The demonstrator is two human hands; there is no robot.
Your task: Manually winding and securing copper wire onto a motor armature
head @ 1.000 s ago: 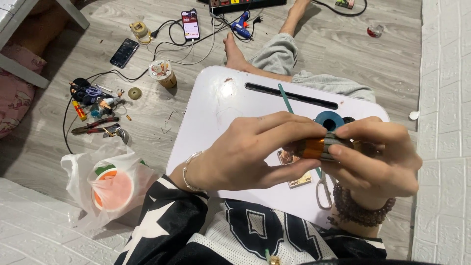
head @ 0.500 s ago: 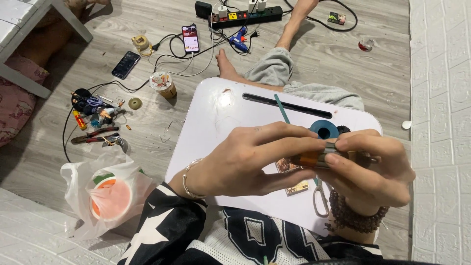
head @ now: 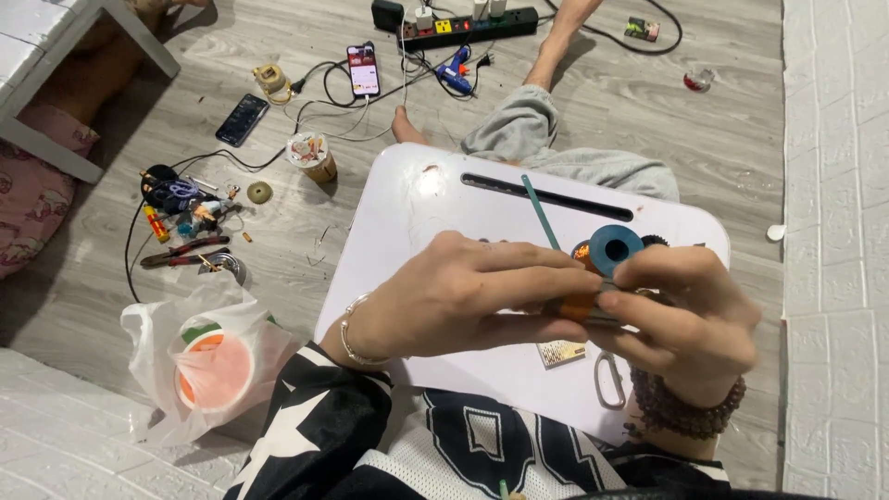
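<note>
My left hand [head: 468,296] and my right hand [head: 685,319] meet over a white lap table [head: 444,213], both pinching a small orange and grey part [head: 582,307]. The fingers hide most of that part. Just behind my hands a blue spool [head: 613,248] stands on the table, with a thin green stick [head: 539,211] leaning beside it. A small perforated circuit board [head: 561,354] and a pair of scissors [head: 608,380] lie on the table under my hands. A beaded bracelet is on my right wrist, a thin chain on my left.
On the wooden floor to the left lie a plastic bag with round tubs [head: 208,356], pliers and small tools [head: 185,252], a cup [head: 313,156] and two phones [head: 363,69]. A power strip [head: 468,23] and a blue glue gun [head: 456,79] sit behind the table.
The view has drifted, so the table and floor items sit lower in the picture. My hands stay closed together on the small part, and the blue spool shows more fully.
</note>
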